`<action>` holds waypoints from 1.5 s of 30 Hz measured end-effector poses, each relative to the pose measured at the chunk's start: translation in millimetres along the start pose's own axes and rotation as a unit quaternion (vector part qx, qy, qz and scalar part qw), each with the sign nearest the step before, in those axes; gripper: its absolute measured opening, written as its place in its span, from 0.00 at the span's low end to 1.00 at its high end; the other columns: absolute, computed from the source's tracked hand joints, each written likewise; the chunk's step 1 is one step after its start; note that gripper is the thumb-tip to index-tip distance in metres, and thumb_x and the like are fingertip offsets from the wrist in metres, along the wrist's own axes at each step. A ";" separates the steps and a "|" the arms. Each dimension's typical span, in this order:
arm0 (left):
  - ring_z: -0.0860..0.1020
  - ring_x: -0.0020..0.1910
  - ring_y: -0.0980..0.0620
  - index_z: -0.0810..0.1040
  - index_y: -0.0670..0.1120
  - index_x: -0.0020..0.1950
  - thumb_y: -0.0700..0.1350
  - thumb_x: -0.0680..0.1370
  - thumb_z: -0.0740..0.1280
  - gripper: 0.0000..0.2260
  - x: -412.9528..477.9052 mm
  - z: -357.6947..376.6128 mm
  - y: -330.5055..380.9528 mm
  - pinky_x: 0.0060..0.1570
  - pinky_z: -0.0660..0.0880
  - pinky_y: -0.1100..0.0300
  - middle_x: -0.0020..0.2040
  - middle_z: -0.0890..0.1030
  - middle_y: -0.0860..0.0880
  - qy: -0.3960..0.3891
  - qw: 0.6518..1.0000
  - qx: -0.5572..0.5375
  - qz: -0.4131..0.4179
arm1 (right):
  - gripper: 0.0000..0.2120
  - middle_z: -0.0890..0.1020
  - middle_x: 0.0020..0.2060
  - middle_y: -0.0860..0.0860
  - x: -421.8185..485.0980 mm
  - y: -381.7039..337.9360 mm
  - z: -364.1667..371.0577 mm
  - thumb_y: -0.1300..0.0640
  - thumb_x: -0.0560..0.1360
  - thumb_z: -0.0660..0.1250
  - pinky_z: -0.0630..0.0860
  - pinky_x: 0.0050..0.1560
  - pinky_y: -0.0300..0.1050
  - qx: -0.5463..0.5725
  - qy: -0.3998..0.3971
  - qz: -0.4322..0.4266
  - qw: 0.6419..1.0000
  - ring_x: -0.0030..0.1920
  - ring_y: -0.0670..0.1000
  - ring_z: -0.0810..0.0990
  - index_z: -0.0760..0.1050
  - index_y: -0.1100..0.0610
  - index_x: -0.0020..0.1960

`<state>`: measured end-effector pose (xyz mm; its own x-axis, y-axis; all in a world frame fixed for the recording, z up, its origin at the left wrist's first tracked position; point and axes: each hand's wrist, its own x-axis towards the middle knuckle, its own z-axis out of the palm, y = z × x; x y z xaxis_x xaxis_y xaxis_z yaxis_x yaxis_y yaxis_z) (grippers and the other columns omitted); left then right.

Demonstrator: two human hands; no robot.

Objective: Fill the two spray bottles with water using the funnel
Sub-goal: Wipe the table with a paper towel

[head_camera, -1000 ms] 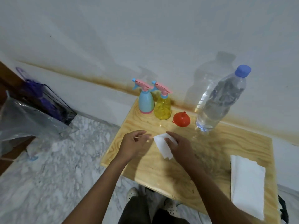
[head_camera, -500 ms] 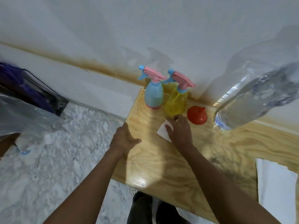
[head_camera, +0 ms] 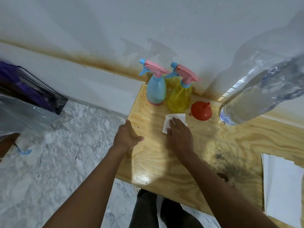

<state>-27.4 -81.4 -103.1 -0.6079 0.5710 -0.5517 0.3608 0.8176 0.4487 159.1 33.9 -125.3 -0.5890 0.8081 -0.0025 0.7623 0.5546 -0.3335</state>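
Two spray bottles stand capped at the table's back left: a blue bottle and a yellow bottle, both with pink trigger heads. A red funnel lies mouth-down just right of the yellow one. A large clear water bottle stands at the right, its top out of view. My right hand presses flat on a small white tissue in front of the yellow bottle. My left hand rests on the table's left edge, thumb on top.
The wooden table stands against a stained white wall. A folded white paper towel lies at its right front. A dark wire rack with a plastic bag sits on the marble floor to the left. My legs show below the table edge.
My right hand moved the tissue away from me toward the yellow bottle and now lies flat on it. My left hand went from the tabletop to its left edge. The camera came closer.
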 end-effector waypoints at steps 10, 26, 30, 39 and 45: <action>0.68 0.73 0.43 0.51 0.45 0.81 0.56 0.68 0.78 0.52 -0.5 2.5 -0.3 0.65 0.70 0.51 0.75 0.66 0.44 0.008 1.000 -0.004 0.006 | 0.19 0.69 0.71 0.51 36.4 -24.8 18.3 0.61 0.78 0.55 0.76 0.56 0.52 0.044 -0.061 -0.070 0.995 0.66 0.55 0.71 0.70 0.56 0.68; 0.70 0.71 0.45 0.51 0.45 0.81 0.54 0.69 0.79 0.51 -2.2 3.5 2.7 0.64 0.71 0.53 0.74 0.66 0.44 0.013 1.000 -0.015 0.002 | 0.19 0.66 0.74 0.63 69.9 -56.3 15.2 0.63 0.81 0.59 0.62 0.72 0.59 0.034 -0.139 -0.217 0.966 0.75 0.62 0.64 0.69 0.62 0.72; 0.71 0.71 0.45 0.51 0.45 0.81 0.54 0.68 0.79 0.51 -2.2 3.1 1.9 0.64 0.71 0.53 0.74 0.66 0.44 0.015 1.000 -0.021 -0.002 | 0.20 0.67 0.74 0.63 59.1 -53.7 11.4 0.62 0.81 0.60 0.65 0.72 0.59 0.039 -0.150 -0.251 0.956 0.75 0.61 0.65 0.68 0.64 0.72; 0.68 0.73 0.47 0.52 0.46 0.81 0.54 0.67 0.80 0.51 -1.9 3.9 -0.4 0.65 0.70 0.53 0.76 0.66 0.46 0.020 0.999 -0.036 0.004 | 0.27 0.62 0.75 0.60 81.7 -88.7 25.0 0.58 0.81 0.39 0.59 0.73 0.54 -0.041 -0.148 -0.297 0.943 0.75 0.59 0.61 0.59 0.64 0.76; 0.67 0.74 0.47 0.51 0.47 0.81 0.54 0.68 0.79 0.51 -2.1 4.9 -2.5 0.66 0.70 0.53 0.77 0.64 0.46 0.020 0.999 -0.043 0.002 | 0.24 0.61 0.78 0.56 59.9 -70.0 34.0 0.67 0.81 0.53 0.72 0.67 0.53 -0.027 -0.198 -0.308 0.930 0.75 0.57 0.66 0.60 0.59 0.77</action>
<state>-23.6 -84.3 -106.5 -0.6351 0.5700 -0.5213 0.3027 0.8046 0.5108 61.3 36.8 -134.2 -0.9633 0.2023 -0.1765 0.2525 0.9061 -0.3394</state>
